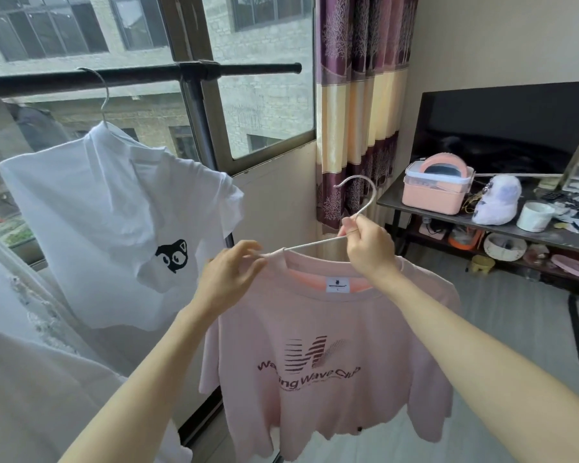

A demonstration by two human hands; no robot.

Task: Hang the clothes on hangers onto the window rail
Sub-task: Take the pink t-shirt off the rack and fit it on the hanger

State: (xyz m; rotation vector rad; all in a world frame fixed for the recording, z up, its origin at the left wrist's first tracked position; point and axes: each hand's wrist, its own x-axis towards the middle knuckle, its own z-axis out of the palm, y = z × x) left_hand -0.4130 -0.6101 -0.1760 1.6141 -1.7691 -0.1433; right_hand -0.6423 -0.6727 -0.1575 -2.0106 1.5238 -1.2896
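A pink T-shirt (328, 332) with dark lettering hangs on a pale hanger (360, 192) that I hold up in mid-air, below and to the right of the black window rail (141, 76). My right hand (368, 245) grips the hanger's neck just under the hook. My left hand (229, 275) pinches the hanger's left arm at the shirt's shoulder. A white T-shirt (114, 222) with a black cartoon print hangs from the rail on a wire hanger (102, 95), to the left of the pink shirt.
A purple and cream curtain (361, 105) hangs right of the window. A dark desk (482, 222) at the right carries a pink box (435, 188), a monitor (508, 128) and clutter. More white garments (24, 329) hang at the far left.
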